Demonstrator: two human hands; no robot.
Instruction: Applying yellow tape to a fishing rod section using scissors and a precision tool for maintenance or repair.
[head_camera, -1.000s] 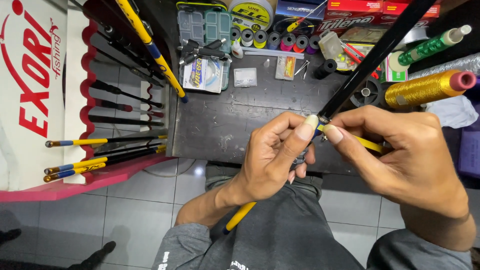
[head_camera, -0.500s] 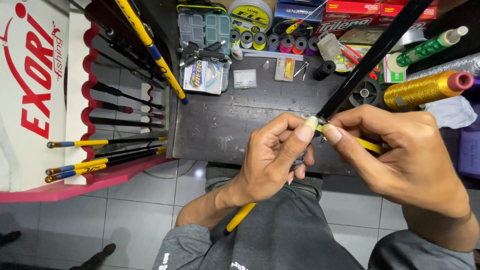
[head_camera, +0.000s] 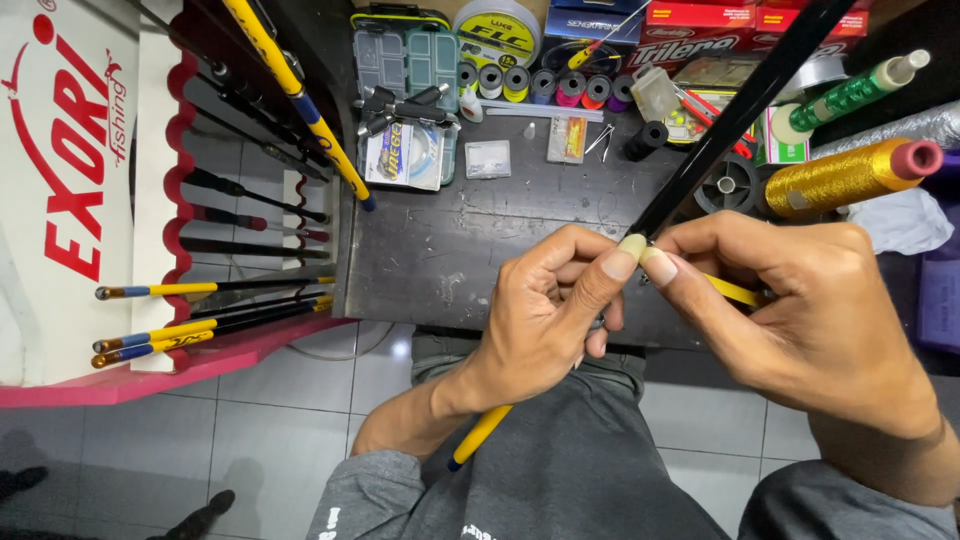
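Observation:
A long black rod with a yellow butt end runs diagonally from the top right down across my lap. My left hand wraps around it, thumb pressed up near the middle. My right hand meets it thumb to thumb on the rod and pinches a thin yellow strip that lies under its fingers. What sits exactly between the two thumbs is too small to tell.
A dark worktable carries a gold thread spool, a green spool, a row of small coloured spools, small tackle boxes and packets. At the left, a red-and-white rack holds several yellow-and-black rods. Grey floor tiles lie below.
Both hands stay in the same grip on the rod; the thumbs shift only slightly. Nothing else has moved.

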